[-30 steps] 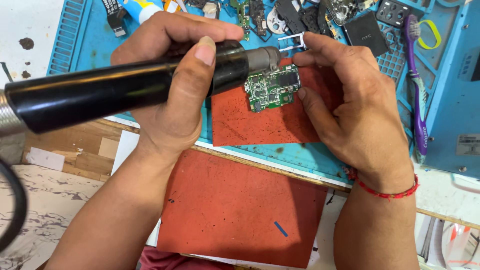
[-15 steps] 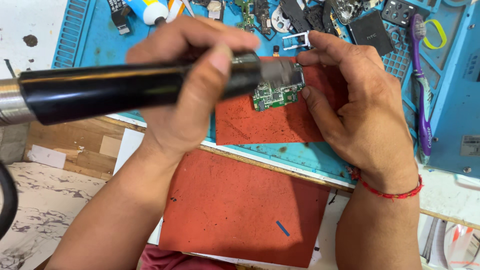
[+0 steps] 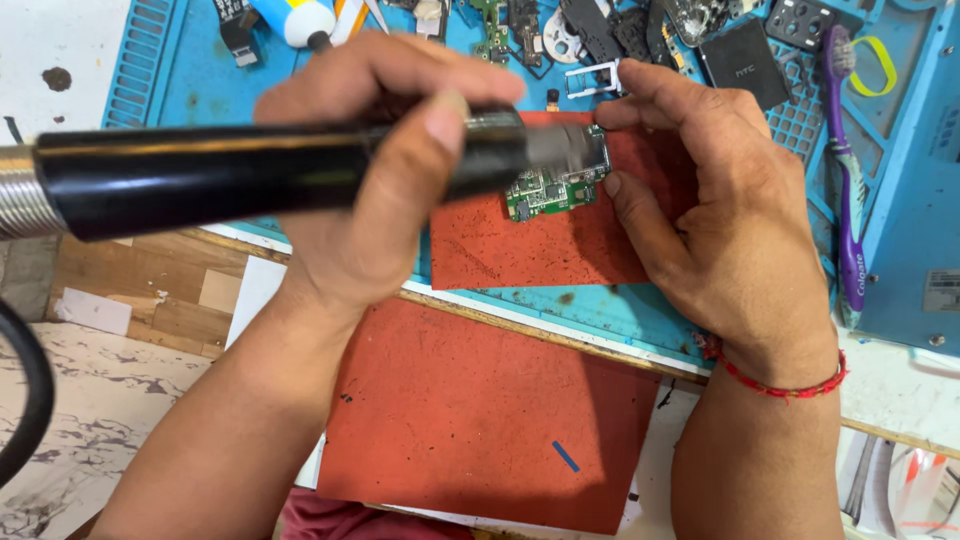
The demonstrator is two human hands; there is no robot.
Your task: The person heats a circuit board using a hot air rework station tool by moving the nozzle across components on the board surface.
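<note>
Two bare hands work over a small green circuit board [image 3: 555, 185] that lies on a red mat [image 3: 560, 245], itself set on a blue work mat [image 3: 600, 310] on the counter. The left hand [image 3: 385, 180] wraps around a thick black hot-air tool [image 3: 270, 180], its grip pressed tight about the barrel with the thumb laid over the top; the tool runs level from the left edge of the view, and its grey metal nozzle [image 3: 565, 150] ends right above the board's upper edge. Whether the nozzle touches the board cannot be told. The right hand [image 3: 720, 220] comes in from the right, its grip pinching the board's right side, the forefinger at the top corner and the thumb lower on the edge. A red thread bracelet [image 3: 785, 385] circles that wrist. Along the far part of the blue mat lie loose phone parts: a metal card tray [image 3: 592, 78] just beyond the red mat, a dark flat battery [image 3: 745, 65] near it, and a white glue bottle [image 3: 295, 20] to the left. A purple toothbrush [image 3: 845, 170] lies lengthwise on the right side of the mat. Nearer the person, a larger red sheet [image 3: 480, 410] with a short blue mark [image 3: 565, 456] lies between the forearms.
</note>
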